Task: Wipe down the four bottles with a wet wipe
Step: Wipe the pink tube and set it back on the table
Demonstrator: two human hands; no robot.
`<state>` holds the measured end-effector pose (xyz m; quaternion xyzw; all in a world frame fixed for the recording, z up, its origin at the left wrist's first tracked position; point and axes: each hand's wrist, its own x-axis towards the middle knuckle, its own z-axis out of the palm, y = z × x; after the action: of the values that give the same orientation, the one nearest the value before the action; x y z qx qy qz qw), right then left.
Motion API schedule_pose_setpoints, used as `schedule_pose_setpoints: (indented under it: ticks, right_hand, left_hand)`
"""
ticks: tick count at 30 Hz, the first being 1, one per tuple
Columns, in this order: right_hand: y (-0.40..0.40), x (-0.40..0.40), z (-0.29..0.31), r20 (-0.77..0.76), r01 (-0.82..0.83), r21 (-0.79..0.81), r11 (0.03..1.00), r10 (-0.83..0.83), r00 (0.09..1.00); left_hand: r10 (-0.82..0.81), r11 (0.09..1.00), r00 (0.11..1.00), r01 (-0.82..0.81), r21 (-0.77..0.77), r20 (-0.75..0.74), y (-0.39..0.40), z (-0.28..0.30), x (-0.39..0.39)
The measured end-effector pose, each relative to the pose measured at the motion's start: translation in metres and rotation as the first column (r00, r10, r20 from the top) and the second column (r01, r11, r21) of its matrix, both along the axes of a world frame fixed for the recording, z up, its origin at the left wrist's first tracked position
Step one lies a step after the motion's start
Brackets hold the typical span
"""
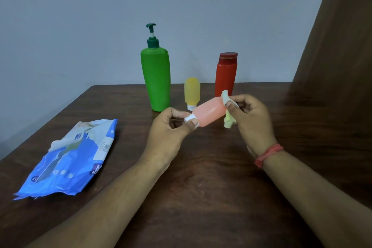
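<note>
My left hand [169, 129] grips a small pink bottle [209, 111] by its white cap, holding it sideways above the table. My right hand [252, 119] pinches a crumpled white wet wipe [228, 120] against the bottle's far end. Behind them stand a tall green pump bottle [156, 78], a small yellow bottle [192, 91] resting cap-down, and a red bottle [225, 75] with a dark red cap, its base hidden by the wipe and the pink bottle.
A blue wet-wipe pack [72, 159] lies on the dark wooden table [201, 187] at the left, a wipe poking out of its opening. A brown curtain [338, 46] hangs at the right. The table's far edge meets a grey wall.
</note>
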<state>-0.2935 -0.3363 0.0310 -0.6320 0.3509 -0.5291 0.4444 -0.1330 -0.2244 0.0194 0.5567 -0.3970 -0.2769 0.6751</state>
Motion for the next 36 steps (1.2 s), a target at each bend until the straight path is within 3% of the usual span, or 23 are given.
schedule_pose_setpoints:
  ticks: [6, 9, 13, 18, 23, 28, 33, 36]
  right_hand:
    - [0.006, 0.009, -0.005, 0.077, -0.075, 0.054, 0.996, 0.070, 0.995]
    - [0.011, 0.012, -0.007, 0.015, -0.183, 0.030, 0.983, 0.182, 0.983]
    - [0.009, 0.007, -0.001, 0.098, -0.102, -0.023, 0.995, 0.103, 0.990]
    - [0.018, 0.010, -0.008, -0.225, -0.272, -0.192, 0.943, 0.228, 0.947]
    - [0.015, 0.005, -0.002, -0.184, -0.052, -0.314, 0.948, -0.007, 0.983]
    - [0.023, 0.011, -0.008, -0.362, -0.261, -0.493, 0.830, 0.077, 0.929]
    - [0.014, 0.006, 0.000, -0.170, -0.022, -0.455, 0.890, -0.062, 0.984]
    - [0.017, 0.005, -0.003, -0.279, -0.141, -0.492, 0.859, -0.002, 0.960]
  left_hand:
    - [-0.059, 0.995, 0.949, 0.030, -0.096, -0.309, -0.001, 0.003, -0.008]
    - [-0.084, 0.996, 0.960, 0.069, -0.065, -0.268, -0.001, 0.002, -0.012]
    - [-0.099, 0.995, 0.975, 0.099, -0.013, -0.201, -0.003, 0.001, -0.015]
    - [-0.106, 0.993, 0.951, 0.088, -0.076, -0.290, -0.001, 0.003, -0.009]
    - [-0.123, 0.992, 0.960, 0.116, -0.042, -0.252, 0.001, 0.004, -0.016]
    - [-0.073, 0.996, 0.955, 0.057, -0.063, -0.286, -0.002, 0.002, -0.009]
    - [-0.117, 0.993, 0.963, 0.106, -0.056, -0.244, 0.000, 0.004, -0.016]
    - [-0.105, 0.994, 0.961, 0.094, -0.057, -0.254, 0.001, 0.004, -0.014]
